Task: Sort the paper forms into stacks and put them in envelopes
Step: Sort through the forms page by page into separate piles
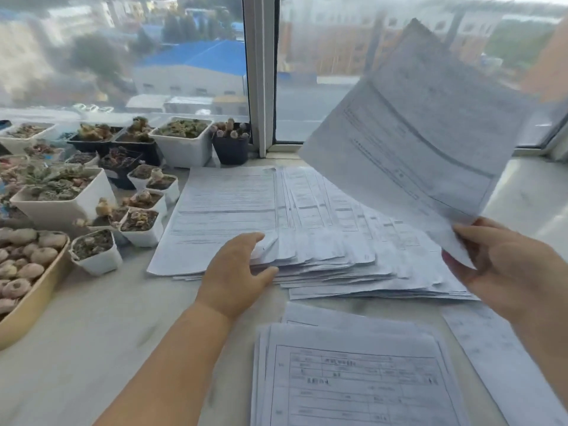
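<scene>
A sheet is pinched and held up by the right hand. The fanned pile on the surface is pressed by the left hand, its grip wide.

A fanned pile of printed paper forms lies spread across the pale windowsill counter, its sheets overlapping and slipping rightward, their near corners curled; a squarer stack of forms with ruled table boxes rests nearer the camera, just apart from the pile; a further sheet lies at an angle at the lower right, its print too blurred to read. One loose form is raised above the pile, tilted and gently bowed, gripped at its lower corner.
</scene>
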Tool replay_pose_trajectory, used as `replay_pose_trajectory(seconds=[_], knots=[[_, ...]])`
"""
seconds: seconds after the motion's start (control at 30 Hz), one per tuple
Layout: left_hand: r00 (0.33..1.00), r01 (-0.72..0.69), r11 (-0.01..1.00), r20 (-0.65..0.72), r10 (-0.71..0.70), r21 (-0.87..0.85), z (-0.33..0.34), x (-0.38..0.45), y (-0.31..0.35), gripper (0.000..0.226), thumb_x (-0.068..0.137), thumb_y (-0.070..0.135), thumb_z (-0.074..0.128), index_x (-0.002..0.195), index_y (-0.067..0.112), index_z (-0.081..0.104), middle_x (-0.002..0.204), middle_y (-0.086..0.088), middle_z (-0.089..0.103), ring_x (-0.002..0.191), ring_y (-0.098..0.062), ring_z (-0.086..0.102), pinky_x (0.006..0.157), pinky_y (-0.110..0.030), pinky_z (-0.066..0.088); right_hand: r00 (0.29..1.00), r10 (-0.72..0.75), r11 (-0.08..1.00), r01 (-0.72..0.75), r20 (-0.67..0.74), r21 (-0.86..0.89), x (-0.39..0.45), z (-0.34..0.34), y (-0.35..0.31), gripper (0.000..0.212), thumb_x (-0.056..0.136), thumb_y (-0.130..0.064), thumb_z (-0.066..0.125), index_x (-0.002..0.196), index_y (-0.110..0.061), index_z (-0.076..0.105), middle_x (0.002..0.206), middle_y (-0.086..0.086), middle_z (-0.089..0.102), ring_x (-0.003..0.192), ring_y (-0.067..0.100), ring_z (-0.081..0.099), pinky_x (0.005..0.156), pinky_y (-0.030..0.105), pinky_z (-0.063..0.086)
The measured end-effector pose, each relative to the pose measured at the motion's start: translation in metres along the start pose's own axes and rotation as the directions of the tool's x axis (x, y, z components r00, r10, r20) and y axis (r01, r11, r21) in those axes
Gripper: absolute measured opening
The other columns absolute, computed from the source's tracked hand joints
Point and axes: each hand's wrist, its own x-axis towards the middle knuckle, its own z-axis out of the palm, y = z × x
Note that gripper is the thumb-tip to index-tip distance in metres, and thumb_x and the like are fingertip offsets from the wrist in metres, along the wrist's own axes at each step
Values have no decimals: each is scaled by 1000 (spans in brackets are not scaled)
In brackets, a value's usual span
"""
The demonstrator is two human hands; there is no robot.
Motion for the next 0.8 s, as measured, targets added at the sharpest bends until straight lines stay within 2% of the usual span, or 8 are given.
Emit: replay_pose_trajectory(seconds=[0.1, 0.2, 0.4, 0.53, 0.6, 0.7, 0.77, 0.8], knots=[[999, 23, 1000, -22, -23, 13, 12, 5, -9, 59, 82, 32, 71, 136, 25, 49, 135, 12, 52, 124, -9, 46, 93, -12, 26, 997, 49, 998, -51, 53, 26, 31, 19, 16, 27, 99, 2, 41, 91, -11, 63, 69, 0, 74, 59, 9, 71, 49, 20, 55], [995, 55, 998, -83, -53, 21, 14, 6, -14, 46, 82, 37, 71, 126, 30, 58, 121, 17, 60, 113, -8, 54, 86, -17, 33, 989, 130, 991, -132, 66, 25, 54, 38, 29, 24, 99, 0, 43, 103, -8, 65, 83, 5, 76, 69, 15, 74, 58, 29, 61], [991, 113, 989, -56, -119, -96, 9, 9, -21, 28, 76, 44, 73, 102, 36, 68, 102, 26, 65, 100, 2, 58, 84, -20, 41, 958, 240, 971, -240, 154, -21, 79, 77, 50, 21, 98, 0, 44, 110, -4, 61, 86, 10, 75, 67, 19, 73, 73, 44, 60], [990, 129, 981, -43, -137, -144, 8, 12, -25, 22, 76, 42, 75, 97, 37, 69, 93, 28, 66, 91, 11, 57, 73, -2, 37, 933, 304, 952, -303, 192, -32, 84, 92, 62, 15, 98, 2, 46, 98, 1, 61, 71, 9, 71, 73, 19, 68, 78, 52, 54], [991, 123, 976, -36, -131, -179, 7, 12, -27, 18, 75, 40, 76, 92, 38, 69, 92, 33, 65, 91, 15, 55, 71, 2, 34, 926, 316, 948, -318, 207, -24, 84, 97, 65, 15, 97, 2, 46, 102, 3, 61, 79, 11, 70, 74, 19, 66, 78, 53, 54], [992, 108, 975, -40, -118, -196, 6, 12, -26, 12, 78, 39, 73, 79, 44, 62, 88, 43, 58, 85, 23, 51, 68, 5, 32, 919, 314, 946, -325, 237, 4, 86, 100, 68, 17, 97, 3, 46, 105, 6, 60, 89, 13, 69, 64, 18, 67, 78, 49, 56], [990, 110, 969, -57, -125, -219, 7, 13, -27, 14, 82, 42, 71, 74, 43, 59, 72, 33, 62, 74, 19, 52, 64, 1, 34, 914, 315, 944, -329, 254, 12, 87, 102, 69, 17, 97, 3, 46, 105, 5, 61, 88, 13, 70, 63, 18, 68, 79, 50, 57], [991, 98, 970, -71, -116, -223, 7, 14, -29, 16, 84, 47, 68, 72, 39, 61, 64, 22, 61, 68, 10, 53, 60, -4, 36, 910, 321, 943, -333, 262, 0, 88, 102, 71, 17, 97, 3, 46, 105, 4, 61, 85, 12, 70, 66, 18, 68, 80, 52, 55]])
